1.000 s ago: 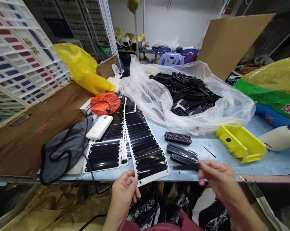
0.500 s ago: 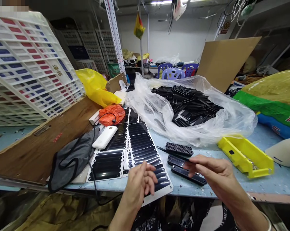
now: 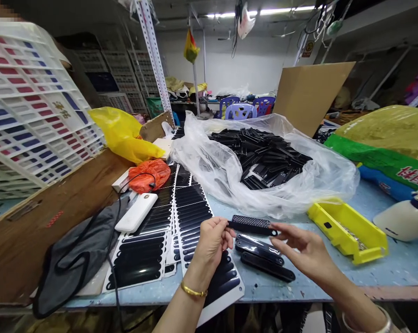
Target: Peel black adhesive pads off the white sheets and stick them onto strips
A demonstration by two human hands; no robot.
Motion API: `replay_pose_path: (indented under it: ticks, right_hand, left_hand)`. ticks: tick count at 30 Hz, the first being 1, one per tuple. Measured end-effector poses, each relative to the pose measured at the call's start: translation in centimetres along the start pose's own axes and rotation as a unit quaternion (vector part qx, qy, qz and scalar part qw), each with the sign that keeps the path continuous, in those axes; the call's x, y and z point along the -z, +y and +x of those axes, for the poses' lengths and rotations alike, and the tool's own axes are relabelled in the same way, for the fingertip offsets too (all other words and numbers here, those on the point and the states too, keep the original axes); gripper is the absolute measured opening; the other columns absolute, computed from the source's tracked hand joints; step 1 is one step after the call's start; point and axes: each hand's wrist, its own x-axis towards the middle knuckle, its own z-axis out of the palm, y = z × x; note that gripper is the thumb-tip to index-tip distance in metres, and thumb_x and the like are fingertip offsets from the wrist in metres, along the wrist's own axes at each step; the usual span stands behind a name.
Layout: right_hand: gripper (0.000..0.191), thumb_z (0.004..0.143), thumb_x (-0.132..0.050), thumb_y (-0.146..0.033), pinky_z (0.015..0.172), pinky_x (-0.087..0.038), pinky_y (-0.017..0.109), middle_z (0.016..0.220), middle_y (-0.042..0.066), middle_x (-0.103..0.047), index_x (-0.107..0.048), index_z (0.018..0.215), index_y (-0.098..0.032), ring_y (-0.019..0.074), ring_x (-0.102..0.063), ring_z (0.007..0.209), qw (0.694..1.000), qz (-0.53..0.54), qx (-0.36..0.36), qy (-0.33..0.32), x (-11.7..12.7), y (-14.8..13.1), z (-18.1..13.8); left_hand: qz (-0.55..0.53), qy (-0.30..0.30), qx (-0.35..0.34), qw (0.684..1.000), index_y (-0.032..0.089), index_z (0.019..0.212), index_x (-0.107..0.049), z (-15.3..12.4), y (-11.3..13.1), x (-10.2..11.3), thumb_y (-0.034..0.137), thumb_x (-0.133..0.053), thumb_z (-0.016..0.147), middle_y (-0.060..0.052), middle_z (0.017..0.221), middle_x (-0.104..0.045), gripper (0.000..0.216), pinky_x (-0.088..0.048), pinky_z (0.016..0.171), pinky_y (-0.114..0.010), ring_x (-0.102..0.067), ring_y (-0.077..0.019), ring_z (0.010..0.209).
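My left hand (image 3: 211, 241) and my right hand (image 3: 301, 251) each pinch one end of a black perforated grille piece (image 3: 252, 225), held level just above the blue table (image 3: 333, 282). Both hands are closed on it. Right below it three black oblong parts (image 3: 264, 256) lie side by side on the table. Under my left hand lies a white sheet of glossy black oval stickers (image 3: 195, 210), with another such sheet (image 3: 139, 259) to its left.
A clear plastic bag (image 3: 226, 171) full of black parts sits behind. A yellow bin (image 3: 347, 230) and a white bottle (image 3: 399, 221) are at the right. A white power bank (image 3: 136, 212), grey pouch (image 3: 73, 261), orange bag (image 3: 148, 175) and white crates (image 3: 31, 106) are at the left.
My left hand rose from the table edge over the sticker sheet to the grille piece. My right hand moved forward to its other end. The camera view tilted up.
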Motion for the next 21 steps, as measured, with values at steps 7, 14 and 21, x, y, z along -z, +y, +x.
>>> replay_pose_path:
  ticks: [7, 14, 21]
  right_hand:
    - [0.021, 0.084, -0.066, -0.028, 0.078, -0.057, 0.042, 0.097, 0.013, -0.074, -0.073, 0.100, -0.017, 0.0261, -0.070, 0.087, 0.936, -0.223, 0.266, 0.062, -0.6, 1.2, 3.1]
    - [0.013, 0.088, -0.061, -0.023, 0.065, -0.049, 0.032, 0.076, 0.010, -0.068, -0.071, 0.087, -0.015, 0.0208, -0.062, 0.070, 0.922, -0.285, 0.259, -0.054, -1.3, 3.6, 4.7]
    - [0.022, 0.092, -0.057, -0.031, 0.058, -0.044, 0.027, 0.067, 0.006, -0.062, -0.071, 0.089, -0.015, 0.0162, -0.055, 0.060, 0.938, -0.244, 0.243, -0.042, -1.0, 3.9, 5.3]
  left_hand:
    - [0.025, 0.017, -0.014, 0.999, 0.014, 0.064, -0.054, 2.6, -0.1, -1.2, 0.038, -0.076, 0.057, -0.003, 0.046, -0.063, 0.033, -0.022, 0.028, -0.015, -0.049, -0.0086, 0.028]
    - [0.033, -0.005, 0.009, 0.999, 0.014, 0.065, -0.053, 3.0, -0.3, -1.9, 0.041, -0.077, 0.057, -0.004, 0.049, -0.065, 0.036, -0.023, 0.029, -0.015, -0.050, -0.0089, 0.030]
    - [0.034, -0.007, 0.015, 0.999, 0.015, 0.065, -0.053, 3.9, -0.3, -2.1, 0.041, -0.078, 0.056, -0.004, 0.048, -0.064, 0.038, -0.024, 0.028, -0.015, -0.049, -0.0091, 0.029]
